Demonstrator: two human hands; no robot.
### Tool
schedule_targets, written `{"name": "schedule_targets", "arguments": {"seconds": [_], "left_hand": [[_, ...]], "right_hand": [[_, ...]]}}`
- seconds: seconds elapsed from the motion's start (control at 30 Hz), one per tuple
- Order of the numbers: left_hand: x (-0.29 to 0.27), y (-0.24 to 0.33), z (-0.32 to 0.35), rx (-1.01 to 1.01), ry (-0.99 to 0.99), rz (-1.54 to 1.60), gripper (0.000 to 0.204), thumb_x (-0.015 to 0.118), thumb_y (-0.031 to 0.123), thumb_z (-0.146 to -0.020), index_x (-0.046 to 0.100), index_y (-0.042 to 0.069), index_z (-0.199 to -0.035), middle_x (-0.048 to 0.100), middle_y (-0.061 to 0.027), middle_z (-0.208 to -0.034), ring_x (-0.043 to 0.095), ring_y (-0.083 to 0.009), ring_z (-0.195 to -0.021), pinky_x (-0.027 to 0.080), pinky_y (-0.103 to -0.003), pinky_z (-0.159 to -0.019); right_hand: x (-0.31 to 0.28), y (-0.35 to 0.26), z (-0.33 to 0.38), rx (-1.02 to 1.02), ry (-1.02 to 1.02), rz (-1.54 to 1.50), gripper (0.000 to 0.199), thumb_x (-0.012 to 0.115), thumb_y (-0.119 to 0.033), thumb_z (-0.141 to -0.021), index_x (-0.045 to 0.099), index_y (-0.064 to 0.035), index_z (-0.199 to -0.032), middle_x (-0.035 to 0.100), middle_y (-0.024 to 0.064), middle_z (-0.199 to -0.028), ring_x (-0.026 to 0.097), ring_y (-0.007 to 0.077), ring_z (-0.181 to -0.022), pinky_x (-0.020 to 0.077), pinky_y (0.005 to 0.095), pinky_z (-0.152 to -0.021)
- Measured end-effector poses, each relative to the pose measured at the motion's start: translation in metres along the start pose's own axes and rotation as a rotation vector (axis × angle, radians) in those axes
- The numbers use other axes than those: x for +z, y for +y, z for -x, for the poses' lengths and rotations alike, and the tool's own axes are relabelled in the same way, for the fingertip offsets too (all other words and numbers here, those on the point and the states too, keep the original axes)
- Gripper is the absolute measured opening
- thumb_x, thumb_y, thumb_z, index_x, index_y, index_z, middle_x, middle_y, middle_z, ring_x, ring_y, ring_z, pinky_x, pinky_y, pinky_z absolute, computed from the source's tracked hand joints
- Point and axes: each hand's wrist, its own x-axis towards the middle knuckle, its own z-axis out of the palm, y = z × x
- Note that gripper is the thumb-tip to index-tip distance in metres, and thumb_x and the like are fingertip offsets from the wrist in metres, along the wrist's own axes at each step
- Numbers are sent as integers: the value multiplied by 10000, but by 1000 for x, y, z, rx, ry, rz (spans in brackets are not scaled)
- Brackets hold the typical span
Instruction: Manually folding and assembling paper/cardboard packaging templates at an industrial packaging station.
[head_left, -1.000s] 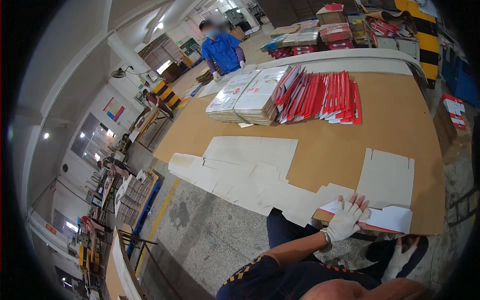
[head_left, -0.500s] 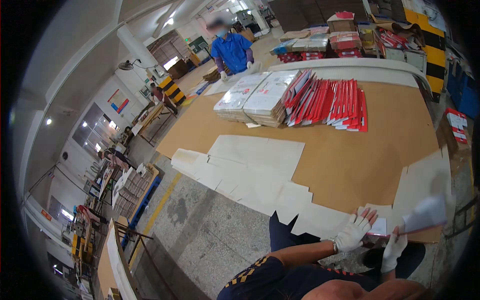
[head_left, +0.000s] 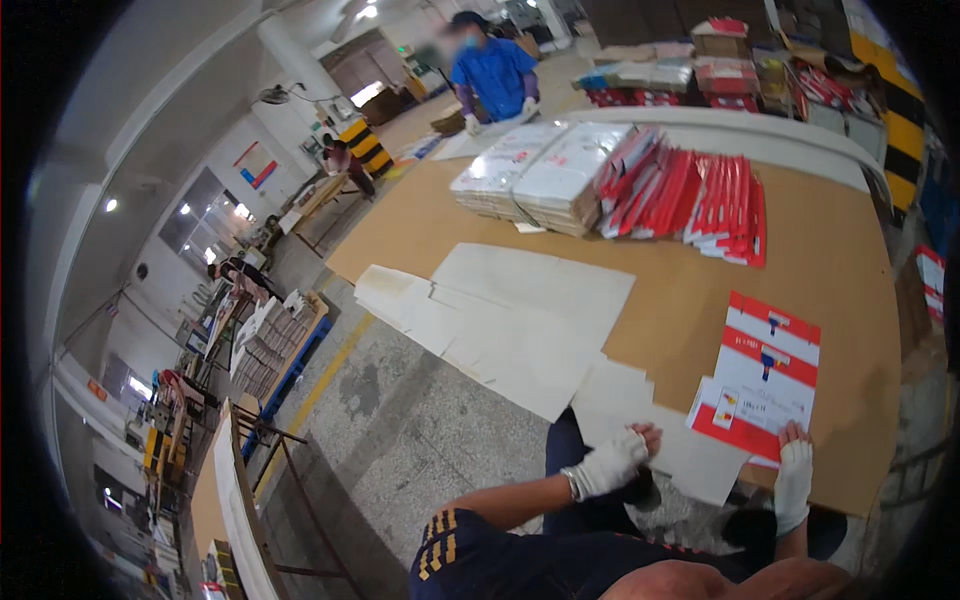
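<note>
A red-and-white printed carton sheet (head_left: pixel 762 365) lies at the table's near right, with a white piece jutting out at its left side. My right hand (head_left: pixel 795 480), in a white glove with bare fingertips, rests its outstretched fingers on the sheet's near edge. To the left, my left hand (head_left: pixel 612 467), gloved alike, hovers by the table's front edge with its fingers curled in and nothing visible in them. Beneath and beside it stretch white cardboard sheets (head_left: pixel 535 315), which overhang the table edge.
Toward the table's far side stand a strapped stack of flat cartons (head_left: pixel 540 175) and a leaning row of folded red cartons (head_left: pixel 695 205). A co-worker in a blue shirt (head_left: pixel 495 80) stands beyond. Brown cardboard (head_left: pixel 680 310) covers the table (head_left: pixel 850 260).
The carton sheet, partly lifted under both hands before, now lies flat with its printed face up. My left hand has drawn away to the left; the view has shifted slightly.
</note>
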Motion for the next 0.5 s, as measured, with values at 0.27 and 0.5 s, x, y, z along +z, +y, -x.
{"name": "schedule_targets", "arguments": {"seconds": [0.27,0.5], "left_hand": [[-39,-53,-14,-68,-8,358,261,613,29,-780,674,56,-1033,623,-145,-1005,590,-278,-982,482,-354,-844],[7,-25,-49,-555,423,404,84,694,159,-764,681,83,-798,561,-127,-757,599,-276,-768,475,-400,-629]], "right_hand": [[-14,16,-23,5,-61,-104,501,413,35,-830,468,3,-1327,486,181,-1360,442,338,-1278,329,405,-1089],[-15,12,-3,197,181,-370,614,458,119,-780,427,-19,-1377,456,189,-1393,467,377,-1251,363,399,-1062]]}}
